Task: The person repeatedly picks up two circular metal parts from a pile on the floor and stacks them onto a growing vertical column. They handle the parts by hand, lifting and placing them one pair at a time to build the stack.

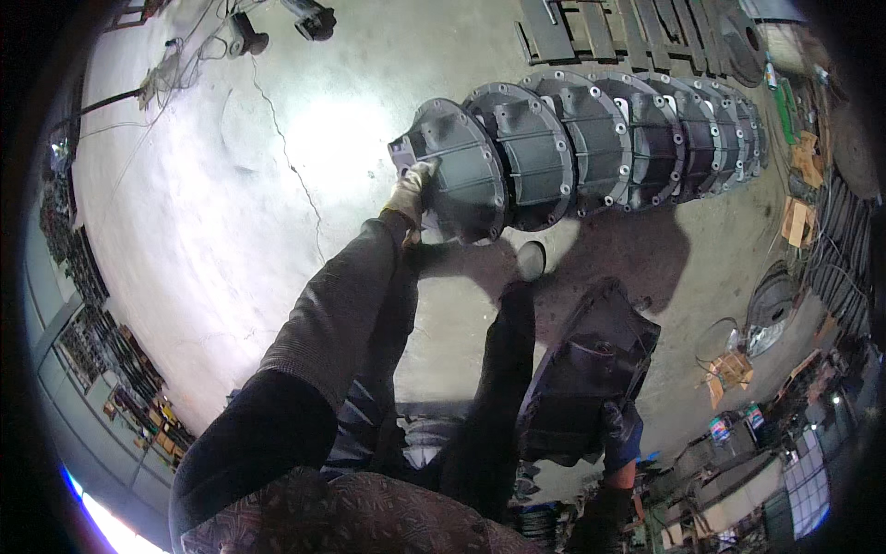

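A row of dark grey cast metal housings (540,162), ribbed and with bolt holes round their flanges, stands on edge across the floor. My left hand (409,196), in a pale glove, reaches out to the leftmost housing (459,175) and grips it by its left side near a small lug; part of the fingers is hidden. Beside my right leg hangs another dark housing (591,365), tilted, with its ribbed hollow face partly in shadow. My right hand (620,432), in a dark blue glove, is closed on its lower right edge.
Dark metal bars (600,32) lie on the floor beyond the row. Cardboard pieces (798,222), cables and metal parts line the right side. At upper left are loose wires and a dark motor-like part (245,35). My shoe (531,260) stands just before the row.
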Motion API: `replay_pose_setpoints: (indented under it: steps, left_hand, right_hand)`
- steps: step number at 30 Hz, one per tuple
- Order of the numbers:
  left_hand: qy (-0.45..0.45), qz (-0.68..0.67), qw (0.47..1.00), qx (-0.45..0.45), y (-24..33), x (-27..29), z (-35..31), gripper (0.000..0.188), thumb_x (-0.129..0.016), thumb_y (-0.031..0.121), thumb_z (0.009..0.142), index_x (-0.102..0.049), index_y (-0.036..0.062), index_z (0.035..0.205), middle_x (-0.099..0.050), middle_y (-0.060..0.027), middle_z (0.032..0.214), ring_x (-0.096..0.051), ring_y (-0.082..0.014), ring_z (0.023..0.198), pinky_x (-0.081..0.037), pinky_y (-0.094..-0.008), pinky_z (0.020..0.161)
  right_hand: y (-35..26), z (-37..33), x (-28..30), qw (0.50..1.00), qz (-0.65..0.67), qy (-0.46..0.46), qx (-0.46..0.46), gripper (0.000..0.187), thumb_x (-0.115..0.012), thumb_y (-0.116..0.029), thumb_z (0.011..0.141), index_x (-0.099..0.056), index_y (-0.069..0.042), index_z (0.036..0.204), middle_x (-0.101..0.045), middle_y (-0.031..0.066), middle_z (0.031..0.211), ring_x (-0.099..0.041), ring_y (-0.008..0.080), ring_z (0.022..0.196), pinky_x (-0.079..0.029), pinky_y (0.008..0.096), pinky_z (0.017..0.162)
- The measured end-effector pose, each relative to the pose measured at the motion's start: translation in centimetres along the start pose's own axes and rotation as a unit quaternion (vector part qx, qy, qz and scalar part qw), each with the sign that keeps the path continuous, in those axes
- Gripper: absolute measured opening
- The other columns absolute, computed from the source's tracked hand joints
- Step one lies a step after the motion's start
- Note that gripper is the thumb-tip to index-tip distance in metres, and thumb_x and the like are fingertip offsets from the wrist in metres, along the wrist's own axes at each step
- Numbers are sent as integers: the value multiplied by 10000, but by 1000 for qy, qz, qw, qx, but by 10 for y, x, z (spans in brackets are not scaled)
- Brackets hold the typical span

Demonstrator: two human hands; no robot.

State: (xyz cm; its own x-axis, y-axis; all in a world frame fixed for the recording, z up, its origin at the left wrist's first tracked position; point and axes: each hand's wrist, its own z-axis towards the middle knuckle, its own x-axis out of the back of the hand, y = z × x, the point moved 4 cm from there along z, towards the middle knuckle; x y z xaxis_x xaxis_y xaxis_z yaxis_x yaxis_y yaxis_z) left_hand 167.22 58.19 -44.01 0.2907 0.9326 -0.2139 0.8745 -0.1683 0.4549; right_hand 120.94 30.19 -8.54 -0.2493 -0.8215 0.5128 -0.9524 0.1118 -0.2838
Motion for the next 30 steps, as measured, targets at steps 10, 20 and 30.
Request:
replay_pose_setpoints:
  steps: [10,20,30]
  left_hand:
    - [-120,723,614,-293,116,111,-109,664,-838,287,743,-656,143,1365,-718,-151,1248,-654,-296,1229,-520,-372,1046]
    - [-152,832,509,-163,199,563,-405,198,-624,289,938,-748,141,898,-714,-34,786,-680,-200,732,-518,-404,630]
    - [66,536,761,359,228,586,-531,346,-571,282,1038,-690,103,1308,-780,-115,1045,-767,-245,848,-607,-375,717]
  right_hand:
    - [-39,-78,-69,996,-44,57,54,651,-724,-367,953,-525,-10,1460,-574,219,1427,-526,360,1307,-400,433,1107]
    - [-73,-113,-194,946,289,82,125,361,-659,-289,1003,-714,-16,1233,-751,96,1100,-661,220,962,-524,380,886]
    - [-101,-26,-432,838,497,166,151,354,-634,-272,1002,-702,-32,1253,-739,104,1144,-666,245,983,-533,410,896]
